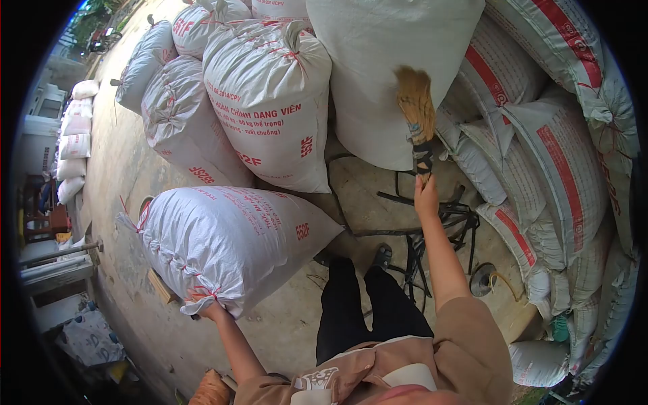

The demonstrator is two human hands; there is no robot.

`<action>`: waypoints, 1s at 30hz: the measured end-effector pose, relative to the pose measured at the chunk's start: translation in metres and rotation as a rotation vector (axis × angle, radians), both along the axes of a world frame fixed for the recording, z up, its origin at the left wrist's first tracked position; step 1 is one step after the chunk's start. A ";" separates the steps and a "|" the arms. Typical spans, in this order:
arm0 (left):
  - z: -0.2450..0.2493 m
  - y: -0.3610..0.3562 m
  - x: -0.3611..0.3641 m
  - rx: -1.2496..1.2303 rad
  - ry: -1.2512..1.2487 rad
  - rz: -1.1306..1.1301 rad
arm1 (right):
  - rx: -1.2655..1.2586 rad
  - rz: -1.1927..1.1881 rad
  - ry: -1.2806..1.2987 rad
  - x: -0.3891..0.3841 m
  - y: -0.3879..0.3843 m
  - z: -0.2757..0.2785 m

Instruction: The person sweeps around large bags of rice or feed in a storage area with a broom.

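My left hand (pixel 209 308) is closed on the gathered, tied corner of a full white sack (pixel 250 236). This sack is printed in red with 552F, leans over on the concrete, and is stitched shut with red string along its left side. My right hand (pixel 426 197) is wrapped round the dark, taped handle of a short straw broom (pixel 416 108). The broom's bristles point up and away from me, overlapping a large plain white sack (pixel 391 61) in this view.
Upright tied sacks (pixel 270 108) stand ahead and to the left. Red-striped sacks (pixel 550 162) are piled high on the right. Black metal bars (pixel 455 226) lie on the floor near my feet, beside a round disc with a yellow hose (pixel 482 279). A wooden block (pixel 162 286) lies left.
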State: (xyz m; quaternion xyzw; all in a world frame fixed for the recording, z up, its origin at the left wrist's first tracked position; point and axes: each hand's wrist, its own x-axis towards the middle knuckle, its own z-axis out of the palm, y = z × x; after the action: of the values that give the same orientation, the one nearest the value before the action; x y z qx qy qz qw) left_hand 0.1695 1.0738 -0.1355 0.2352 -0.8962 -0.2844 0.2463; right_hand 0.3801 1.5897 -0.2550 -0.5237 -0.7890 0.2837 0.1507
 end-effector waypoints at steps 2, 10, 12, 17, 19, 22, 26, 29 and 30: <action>-0.007 0.007 -0.013 -0.074 0.055 -0.033 | -0.249 0.071 -0.448 0.027 -0.032 -0.039; 0.021 0.055 0.008 -0.149 -0.011 -0.084 | -0.449 0.058 -0.495 0.127 -0.058 -0.077; 0.033 0.074 0.013 -0.111 -0.163 0.051 | -0.356 0.065 -0.275 0.120 -0.039 -0.016; 0.045 0.118 0.005 -0.064 -0.216 0.083 | 0.025 0.141 0.291 0.120 0.016 0.093; 0.046 0.139 -0.009 -0.126 -0.248 0.079 | 0.191 0.193 0.474 0.112 0.030 0.111; 0.051 0.147 -0.003 -0.148 -0.226 0.092 | 0.168 0.128 0.818 0.109 0.047 0.114; 0.049 0.138 -0.004 -0.175 -0.196 0.087 | -0.042 0.133 0.697 0.075 0.053 0.037; 0.050 0.129 0.013 -0.191 -0.178 0.080 | -0.204 0.110 -0.222 0.103 0.030 -0.033; 0.041 0.118 0.001 -0.192 -0.182 0.088 | -0.335 0.146 -0.430 0.114 0.018 -0.055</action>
State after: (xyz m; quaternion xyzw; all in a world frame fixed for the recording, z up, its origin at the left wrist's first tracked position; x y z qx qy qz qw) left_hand 0.1709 1.1917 -0.0949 0.2743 -0.9268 -0.1636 0.1978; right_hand 0.4942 1.6074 -0.3102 -0.5312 -0.7806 0.3026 -0.1295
